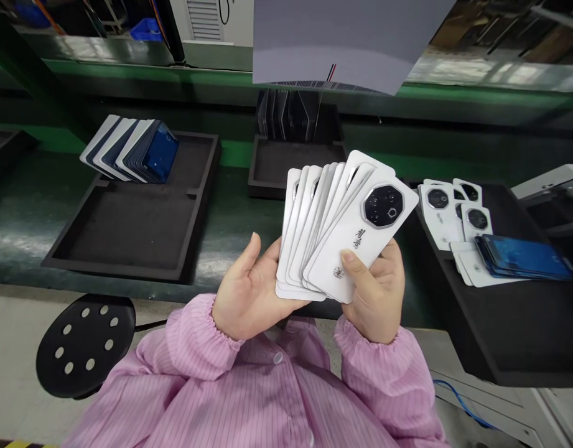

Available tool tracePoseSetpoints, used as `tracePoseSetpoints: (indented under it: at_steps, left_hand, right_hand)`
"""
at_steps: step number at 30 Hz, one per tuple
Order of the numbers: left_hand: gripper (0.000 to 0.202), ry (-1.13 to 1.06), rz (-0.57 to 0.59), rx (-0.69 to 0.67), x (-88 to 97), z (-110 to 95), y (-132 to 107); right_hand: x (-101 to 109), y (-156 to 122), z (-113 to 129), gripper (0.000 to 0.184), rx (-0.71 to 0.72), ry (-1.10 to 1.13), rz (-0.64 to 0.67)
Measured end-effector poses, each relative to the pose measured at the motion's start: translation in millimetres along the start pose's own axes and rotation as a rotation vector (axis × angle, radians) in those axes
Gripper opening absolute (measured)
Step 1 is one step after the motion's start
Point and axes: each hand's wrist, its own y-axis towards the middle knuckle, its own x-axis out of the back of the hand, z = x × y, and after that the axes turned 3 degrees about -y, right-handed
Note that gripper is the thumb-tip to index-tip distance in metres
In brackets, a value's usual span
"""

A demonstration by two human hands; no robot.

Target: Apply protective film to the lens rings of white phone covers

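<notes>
The front one of the white panels carries dark, brush-style characters set in a column, too small to read with certainty, and below them a round emblem whose detail is lost. Above the table, a hanging sheet bears a row of barcode-like stripes and two short slanted lines, one black, one red; no words are legible on it.

Two hands are in view. The right hand grips the fanned panels, thumb pressed on the front one, fingers behind. The left hand is spread palm up, thumb lifted clear, its fingers passing behind the fan's left edge. The overlapping panels are too close to count exactly; one octagonal camera window shows whole.

Four trays appear: a left tray with one leaning stack, a middle tray with dark panels, a right tray with white pieces and blue-faced pieces, and a partly visible far-left tray. One black stool has eight holes.
</notes>
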Motion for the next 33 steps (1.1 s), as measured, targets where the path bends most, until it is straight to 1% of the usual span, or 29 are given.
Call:
tracePoseSetpoints:
  at_steps: [5,11,14,16,18,20,21,23,24,25,26,28,29,31,32,33]
  left_hand:
    - [0.065,-0.001,0.012,-0.007,-3.2,1.1,-1.6]
    - [0.064,0.073,0.008,-0.031,-6.8,1.8,-2.8]
    - [0.056,0.196,0.004,-0.017,3.3,0.6,-2.1]
    - [0.046,0.367,-0.031,-0.068,17.8,-1.3,-1.3]
    - [0.042,0.589,-0.123,-0.211,36.0,-5.2,-0.4]
    - [0.046,0.769,-0.237,-0.377,54.3,-12.5,0.1]
    - [0.049,0.869,-0.316,-0.495,62.6,-17.3,-0.1]
    - [0.048,1.089,-0.526,-0.708,76.8,-27.8,-1.4]
    - [0.042,1.128,-0.568,-0.741,83.0,-32.8,-2.7]
    - [0.035,1.154,-0.582,-0.746,88.9,-37.0,-4.2]
    - [0.033,1.179,-0.587,-0.73,94.4,-40.0,-5.8]
    - [0.042,1.218,-0.6,-0.686,104.9,-42.2,-9.4]
    - [0.044,1.233,-0.628,-0.673,109.6,-41.7,-11.0]
    - [0.039,1.266,-0.715,-0.645,117.4,-39.0,-13.4]
    - [0.033,1.283,-0.758,-0.631,120.4,-37.5,-14.2]
    - [0.027,1.299,-0.792,-0.618,122.8,-36.5,-14.6]
  right_hand:
    - [0.1,-2.6,4.5,0.043,0.042,0.008,0.004]
    - [-0.8,-2.3,9.0,0.041,0.067,-0.047,0.026]
    - [2.3,-3.1,8.8,0.043,0.09,-0.102,0.024]
    - [3.9,-6.5,3.7,0.047,0.121,-0.15,0.016]
    - [1.7,-11.9,-7.7,0.048,0.174,-0.219,0.023]
    - [-6.6,-16.4,-24.9,0.046,0.266,-0.315,0.088]
    - [-12.8,-17.5,-34.8,0.045,0.333,-0.387,0.16]
    - [-27.6,-17.2,-55.3,0.054,0.443,-0.483,0.337]
    - [-35.0,-16.5,-65.3,0.058,0.48,-0.508,0.403]
    - [-41.9,-16.4,-74.9,0.063,0.505,-0.516,0.435]
    - [-47.9,-17.2,-83.8,0.069,0.519,-0.525,0.446]
    - [-56.7,-22.7,-99.1,0.077,0.516,-0.552,0.438]
    - [-59.0,-26.9,-104.5,0.079,0.506,-0.571,0.431]
    - [-58.4,-34.6,-108.5,0.08,0.482,-0.603,0.423]
    - [-54.8,-36.2,-106.5,0.08,0.476,-0.612,0.444]
    - [-48.8,-35.0,-102.0,0.08,0.474,-0.618,0.498]
